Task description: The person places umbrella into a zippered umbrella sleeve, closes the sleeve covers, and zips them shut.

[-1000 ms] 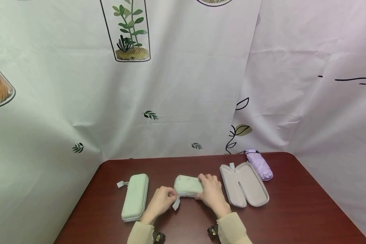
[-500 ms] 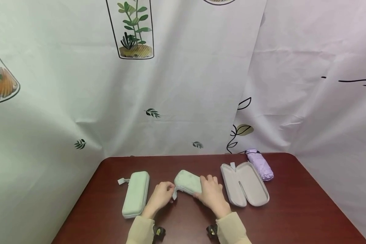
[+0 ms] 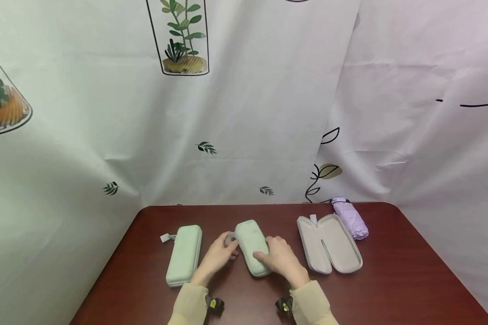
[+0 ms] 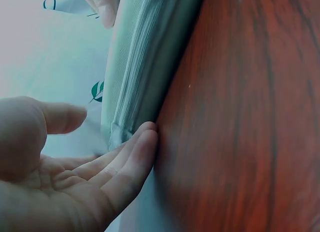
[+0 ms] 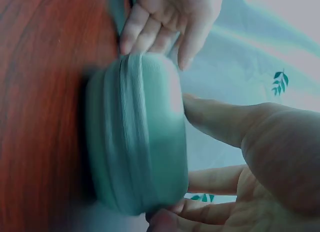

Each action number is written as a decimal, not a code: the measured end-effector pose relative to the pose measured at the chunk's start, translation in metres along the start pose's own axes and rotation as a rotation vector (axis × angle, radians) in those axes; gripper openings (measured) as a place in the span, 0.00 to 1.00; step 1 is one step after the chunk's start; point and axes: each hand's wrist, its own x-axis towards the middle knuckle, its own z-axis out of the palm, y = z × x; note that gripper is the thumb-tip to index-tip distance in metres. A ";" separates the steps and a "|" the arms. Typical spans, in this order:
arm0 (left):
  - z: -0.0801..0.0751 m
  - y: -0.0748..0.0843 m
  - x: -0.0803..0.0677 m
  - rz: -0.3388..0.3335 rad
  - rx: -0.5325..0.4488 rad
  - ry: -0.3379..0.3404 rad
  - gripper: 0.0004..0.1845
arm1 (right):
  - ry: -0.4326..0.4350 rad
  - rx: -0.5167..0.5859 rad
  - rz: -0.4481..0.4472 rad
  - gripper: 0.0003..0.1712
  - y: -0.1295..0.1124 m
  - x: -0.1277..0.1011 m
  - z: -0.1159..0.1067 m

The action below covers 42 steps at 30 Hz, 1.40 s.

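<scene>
A pale green zippered case point(image 3: 252, 247) lies on the table between my hands, its long side running away from me. My right hand point(image 3: 283, 256) holds its right side, thumb on the top and fingers along the far edge. In the right wrist view the case point(image 5: 162, 127) shows its rounded end and zipper seam. My left hand point(image 3: 218, 255) is at the left side, by the whitish pull tab point(image 3: 229, 238). In the left wrist view, the left hand's fingers point(image 4: 135, 162) are nearly straight and touch the case point(image 4: 131, 71) near the tab, thumb apart from them.
Left of my hands lies another closed pale green case point(image 3: 185, 255) with a white tab. On the right, a grey-lined case point(image 3: 341, 246) lies spread open, beside a folded lilac umbrella point(image 3: 351, 219). A patterned curtain point(image 3: 248, 113) hangs behind the reddish-brown table point(image 3: 390, 280).
The middle case has turned clockwise, from lying crosswise to lengthwise. My right hand has kept its hold. My left hand was pinching the tab and has loosened its fingers.
</scene>
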 end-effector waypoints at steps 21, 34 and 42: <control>0.004 0.005 0.000 -0.056 0.018 0.008 0.45 | -0.062 0.133 -0.061 0.24 0.003 0.001 0.008; -0.014 0.022 -0.013 0.096 0.387 -0.002 0.37 | -0.087 0.156 -0.137 0.22 0.006 -0.017 -0.041; -0.004 0.045 -0.010 0.277 0.499 0.143 0.21 | 0.000 0.101 -0.133 0.21 0.035 -0.030 -0.091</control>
